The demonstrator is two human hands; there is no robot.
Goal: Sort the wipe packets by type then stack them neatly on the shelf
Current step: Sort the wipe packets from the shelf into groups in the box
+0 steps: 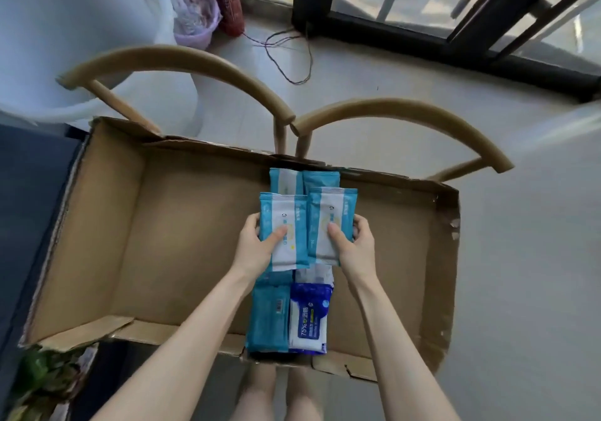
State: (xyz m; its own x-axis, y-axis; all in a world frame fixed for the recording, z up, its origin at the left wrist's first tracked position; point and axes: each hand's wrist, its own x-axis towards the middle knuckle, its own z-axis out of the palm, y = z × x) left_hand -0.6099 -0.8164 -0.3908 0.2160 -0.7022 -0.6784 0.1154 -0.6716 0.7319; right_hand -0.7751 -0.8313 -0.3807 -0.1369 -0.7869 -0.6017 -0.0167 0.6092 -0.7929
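Hands (257,245) (354,245) each clasp teal packet (286,225) (328,219).

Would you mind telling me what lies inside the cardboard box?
The box holds wipe packets only: light blue ones, two held by the hands, and a dark blue one nearest. Whatever lies under the held pair is hidden.

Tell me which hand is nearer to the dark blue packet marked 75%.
The right hand. It holds a light blue packet just above and slightly right of the dark blue packet. The left hand holds another packet further to the left.
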